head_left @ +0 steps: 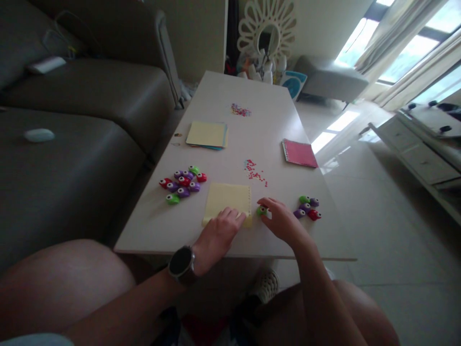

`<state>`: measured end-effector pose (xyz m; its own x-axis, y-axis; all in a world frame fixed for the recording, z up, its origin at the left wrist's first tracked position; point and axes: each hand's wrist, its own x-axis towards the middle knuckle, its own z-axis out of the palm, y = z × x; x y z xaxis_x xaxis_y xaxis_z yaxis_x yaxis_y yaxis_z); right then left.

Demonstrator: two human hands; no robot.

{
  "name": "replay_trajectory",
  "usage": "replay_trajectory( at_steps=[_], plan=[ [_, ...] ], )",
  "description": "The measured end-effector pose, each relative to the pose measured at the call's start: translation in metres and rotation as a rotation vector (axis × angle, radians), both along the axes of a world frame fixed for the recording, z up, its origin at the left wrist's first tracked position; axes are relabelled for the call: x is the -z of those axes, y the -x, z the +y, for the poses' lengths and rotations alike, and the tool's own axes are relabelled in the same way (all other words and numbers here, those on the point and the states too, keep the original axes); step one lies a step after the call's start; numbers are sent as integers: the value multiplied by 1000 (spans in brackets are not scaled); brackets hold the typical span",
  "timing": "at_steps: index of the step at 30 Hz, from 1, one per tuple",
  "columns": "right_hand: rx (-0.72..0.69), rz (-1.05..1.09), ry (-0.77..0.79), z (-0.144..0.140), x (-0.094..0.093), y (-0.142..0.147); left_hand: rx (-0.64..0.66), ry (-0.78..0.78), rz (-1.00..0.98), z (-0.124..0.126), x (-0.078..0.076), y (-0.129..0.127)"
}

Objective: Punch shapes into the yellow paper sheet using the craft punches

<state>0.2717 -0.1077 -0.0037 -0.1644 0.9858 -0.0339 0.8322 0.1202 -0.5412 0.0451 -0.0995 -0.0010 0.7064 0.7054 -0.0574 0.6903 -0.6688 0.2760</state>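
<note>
My left hand (219,233), with a watch on its wrist, rests flat on the near edge of a pale yellow paper sheet (227,199) on the white table (223,110). Beside the sheet's right corner, my right hand (283,218) closes its fingers on a small green punch (261,210). A few more small punches (309,207), green, purple and red, lie just right of that hand. A larger cluster of red, purple and green punches (183,183) sits left of the sheet.
A scatter of red paper bits (255,172) lies beyond the sheet, and coloured bits (240,110) lie farther back. A stack of yellow and blue paper (207,134) and a pink notebook (299,153) lie on the table. A grey sofa (82,120) runs along the left.
</note>
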Motion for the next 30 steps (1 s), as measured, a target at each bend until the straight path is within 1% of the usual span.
replay_trajectory(
  at_steps=[4,8,13,18,26,30],
  plan=[
    [22,6,-7,-6,-3,5,29,25,-68,1,2,5],
    [13,93,-9,-5,-3,7,58,20,-138,3,5,11],
    [27,196,14,-3,-1,8,68,21,-105,2,4,13],
    [31,270,78,-4,2,8,75,22,-92,2,3,12],
    [-45,245,103,-3,3,6,91,-14,-39,1,2,10],
    [-2,300,142,-1,4,4,94,-44,-28,3,1,10]
  ],
)
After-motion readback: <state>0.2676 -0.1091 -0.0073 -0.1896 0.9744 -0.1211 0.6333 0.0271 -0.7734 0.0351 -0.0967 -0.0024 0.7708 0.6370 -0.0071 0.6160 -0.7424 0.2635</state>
